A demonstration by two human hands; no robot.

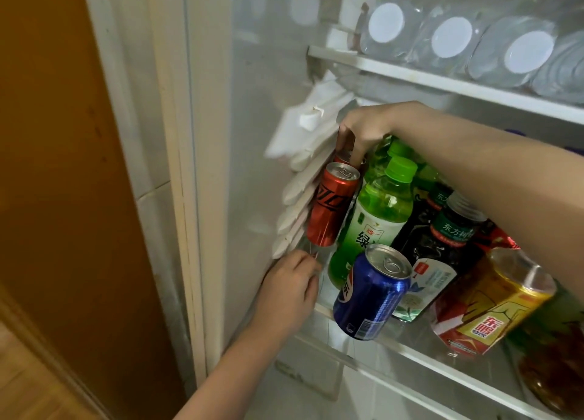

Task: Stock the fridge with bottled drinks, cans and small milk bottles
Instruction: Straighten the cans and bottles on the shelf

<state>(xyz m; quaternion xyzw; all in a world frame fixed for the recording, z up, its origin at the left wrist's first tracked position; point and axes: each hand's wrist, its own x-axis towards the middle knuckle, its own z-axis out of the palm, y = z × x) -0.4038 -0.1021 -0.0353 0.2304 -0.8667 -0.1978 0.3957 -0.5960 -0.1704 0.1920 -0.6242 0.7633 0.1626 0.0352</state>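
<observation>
My right hand [363, 132] reaches deep into the fridge and pinches the top of a red can [343, 157] at the back left of the glass shelf [410, 350]. In front of that stands another red can [330, 204]. A blue can [369, 291] stands at the shelf's front edge. Green tea bottles [376, 217], a dark tea bottle [442, 245] and a yellow drink bottle [493, 296] fill the shelf to the right. My left hand [290, 290] grips the shelf's front left corner with curled fingers.
The upper shelf [442, 81] holds several clear water bottles [448, 40] lying with white caps facing out. White ribbed rails [303, 198] line the fridge's left wall. The white fridge frame [202, 166] and an orange-brown wall [47, 135] are at the left.
</observation>
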